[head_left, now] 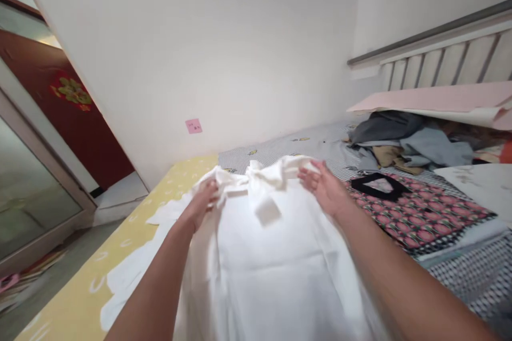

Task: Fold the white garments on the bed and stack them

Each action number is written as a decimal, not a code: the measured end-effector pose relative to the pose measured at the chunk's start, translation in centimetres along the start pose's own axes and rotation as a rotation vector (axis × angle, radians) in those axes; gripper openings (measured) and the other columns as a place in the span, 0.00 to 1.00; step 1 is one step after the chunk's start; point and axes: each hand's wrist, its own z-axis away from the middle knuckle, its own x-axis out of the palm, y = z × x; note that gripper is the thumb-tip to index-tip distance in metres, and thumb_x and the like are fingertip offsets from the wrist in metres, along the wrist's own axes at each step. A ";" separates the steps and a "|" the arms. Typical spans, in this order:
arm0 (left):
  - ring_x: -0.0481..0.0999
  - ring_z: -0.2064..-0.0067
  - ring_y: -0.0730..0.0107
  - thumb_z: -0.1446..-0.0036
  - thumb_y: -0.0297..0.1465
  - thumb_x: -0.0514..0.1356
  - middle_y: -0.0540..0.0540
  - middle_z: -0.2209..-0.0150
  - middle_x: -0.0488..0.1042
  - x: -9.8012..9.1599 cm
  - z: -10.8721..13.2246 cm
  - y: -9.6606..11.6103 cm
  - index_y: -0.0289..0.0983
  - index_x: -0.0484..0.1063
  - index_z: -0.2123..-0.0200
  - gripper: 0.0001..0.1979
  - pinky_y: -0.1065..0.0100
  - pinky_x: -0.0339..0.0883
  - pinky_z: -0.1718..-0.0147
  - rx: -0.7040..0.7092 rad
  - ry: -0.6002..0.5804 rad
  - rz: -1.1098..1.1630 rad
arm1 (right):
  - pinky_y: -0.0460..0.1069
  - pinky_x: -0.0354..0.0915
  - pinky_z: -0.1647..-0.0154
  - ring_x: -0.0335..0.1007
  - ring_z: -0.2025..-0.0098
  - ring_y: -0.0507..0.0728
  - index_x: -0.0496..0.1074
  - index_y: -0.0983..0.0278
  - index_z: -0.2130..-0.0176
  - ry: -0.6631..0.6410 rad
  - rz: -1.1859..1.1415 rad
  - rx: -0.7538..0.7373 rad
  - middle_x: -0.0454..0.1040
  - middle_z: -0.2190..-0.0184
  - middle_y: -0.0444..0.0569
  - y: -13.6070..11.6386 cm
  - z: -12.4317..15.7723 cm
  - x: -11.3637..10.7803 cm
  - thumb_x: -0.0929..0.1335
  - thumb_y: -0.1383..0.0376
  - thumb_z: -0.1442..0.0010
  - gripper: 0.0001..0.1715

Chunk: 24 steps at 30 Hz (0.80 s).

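A white shirt (272,256) is spread out in front of me, its gathered collar (260,173) at the far end and its lower part running out of view at the bottom. A loose white flap (268,212) hangs just below the collar and looks blurred. My left hand (205,202) is at the shirt's left shoulder, fingers curled onto the cloth. At the opposite shoulder, my right hand (323,185) has its bent fingers on the fabric edge. Both hands appear closed on the shirt, though cloth and blur partly hide the fingertips.
The bed has a yellow cover (120,248) on the left and a checked sheet (272,155) behind. A pink patterned garment (424,213) lies at right, near piled clothes (400,136) and a pink board-like sheet (436,98). A white wall (240,64) stands behind the bed.
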 end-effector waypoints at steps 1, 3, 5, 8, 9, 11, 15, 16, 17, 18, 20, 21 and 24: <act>0.75 0.44 0.55 0.37 0.41 0.61 0.40 0.45 0.76 0.7 0.0 -0.9 0.39 0.73 0.47 0.18 0.46 0.69 0.43 -0.021 -0.021 -0.064 | 0.57 0.73 0.52 0.77 0.51 0.62 0.71 0.55 0.46 -0.088 0.076 0.088 0.79 0.51 0.53 1.1 -0.2 0.0 0.66 0.39 0.39 0.32; 0.70 0.38 0.52 0.40 0.35 0.61 0.39 0.42 0.75 2.1 1.1 -3.2 0.40 0.74 0.50 0.16 0.43 0.59 0.35 -0.045 -0.042 -0.175 | 0.59 0.70 0.46 0.76 0.46 0.62 0.68 0.52 0.42 -0.191 0.279 0.148 0.78 0.46 0.52 4.3 0.0 -1.0 0.64 0.40 0.39 0.33; 0.65 0.33 0.51 0.41 0.32 0.59 0.39 0.38 0.72 3.5 3.3 -6.2 0.41 0.75 0.50 0.15 0.42 0.50 0.32 -0.043 -0.046 -0.304 | 0.60 0.67 0.41 0.73 0.42 0.63 0.69 0.53 0.41 -0.207 0.520 0.088 0.77 0.44 0.52 8.2 1.0 -3.2 0.63 0.42 0.38 0.32; 0.63 0.32 0.53 0.38 0.32 0.54 0.40 0.34 0.67 4.6 7.1 -11.3 0.43 0.73 0.45 0.19 0.40 0.51 0.33 -0.067 -0.092 -0.674 | 0.64 0.61 0.37 0.70 0.38 0.65 0.72 0.55 0.42 -0.159 1.000 -0.036 0.76 0.42 0.53 13.2 2.6 -7.5 0.60 0.49 0.37 0.29; 0.63 0.31 0.53 0.37 0.31 0.53 0.40 0.32 0.66 4.7 8.3 -13.0 0.43 0.72 0.43 0.20 0.40 0.52 0.33 -0.082 -0.110 -0.787 | 0.66 0.59 0.36 0.69 0.37 0.66 0.73 0.55 0.42 -0.154 1.168 -0.091 0.75 0.41 0.52 14.3 3.0 -9.0 0.60 0.51 0.38 0.29; 0.60 0.29 0.52 0.37 0.30 0.53 0.39 0.31 0.64 4.4 10.3 -16.0 0.42 0.71 0.41 0.22 0.42 0.51 0.32 -0.096 -0.106 -0.915 | 0.69 0.56 0.35 0.66 0.36 0.67 0.74 0.53 0.43 -0.174 1.428 -0.201 0.74 0.39 0.51 15.9 3.4 -11.4 0.59 0.54 0.37 0.29; 0.58 0.29 0.53 0.35 0.33 0.51 0.35 0.30 0.61 4.0 14.1 -20.0 0.37 0.62 0.34 0.27 0.47 0.54 0.32 -0.023 0.168 -0.809 | 0.69 0.57 0.36 0.65 0.34 0.66 0.75 0.51 0.43 -0.227 1.622 -0.371 0.73 0.37 0.49 17.2 3.1 -14.0 0.56 0.53 0.34 0.29; 0.59 0.29 0.53 0.35 0.35 0.50 0.34 0.31 0.61 4.2 15.2 -20.5 0.37 0.60 0.33 0.28 0.47 0.56 0.33 -0.009 0.268 -0.748 | 0.69 0.58 0.37 0.65 0.34 0.66 0.75 0.50 0.43 -0.236 1.632 -0.397 0.73 0.37 0.49 17.5 3.0 -14.3 0.56 0.53 0.34 0.29; 0.60 0.30 0.53 0.35 0.37 0.51 0.33 0.31 0.61 4.6 16.4 -20.8 0.36 0.58 0.33 0.29 0.48 0.59 0.34 -0.002 0.358 -0.698 | 0.69 0.59 0.38 0.65 0.35 0.66 0.75 0.50 0.43 -0.241 1.635 -0.417 0.73 0.38 0.49 17.7 2.8 -14.5 0.56 0.53 0.34 0.29; 0.61 0.31 0.52 0.35 0.38 0.51 0.32 0.32 0.62 5.1 17.6 -20.9 0.35 0.57 0.33 0.29 0.48 0.60 0.35 -0.009 0.429 -0.668 | 0.69 0.60 0.38 0.66 0.35 0.66 0.76 0.51 0.44 -0.241 1.633 -0.434 0.74 0.38 0.50 17.9 2.7 -14.6 0.56 0.52 0.34 0.29; 0.62 0.31 0.48 0.36 0.40 0.52 0.30 0.34 0.63 6.3 20.1 -20.8 0.34 0.58 0.33 0.30 0.45 0.61 0.36 -0.073 0.507 -0.679 | 0.68 0.60 0.38 0.67 0.36 0.66 0.76 0.52 0.45 -0.231 1.616 -0.462 0.75 0.40 0.51 18.0 2.6 -14.6 0.56 0.53 0.34 0.29; 0.62 0.32 0.45 0.36 0.40 0.53 0.29 0.33 0.63 6.9 21.3 -20.5 0.34 0.58 0.33 0.31 0.43 0.61 0.37 -0.129 0.520 -0.705 | 0.68 0.61 0.38 0.68 0.37 0.67 0.77 0.53 0.46 -0.221 1.604 -0.472 0.76 0.40 0.52 18.0 2.6 -14.6 0.56 0.53 0.35 0.29; 0.64 0.34 0.38 0.38 0.41 0.55 0.26 0.34 0.63 7.6 23.8 -19.5 0.33 0.61 0.35 0.31 0.41 0.62 0.40 -0.298 0.531 -0.748 | 0.68 0.63 0.41 0.70 0.38 0.69 0.78 0.53 0.48 -0.200 1.575 -0.482 0.77 0.42 0.54 17.5 2.7 -14.4 0.57 0.53 0.35 0.27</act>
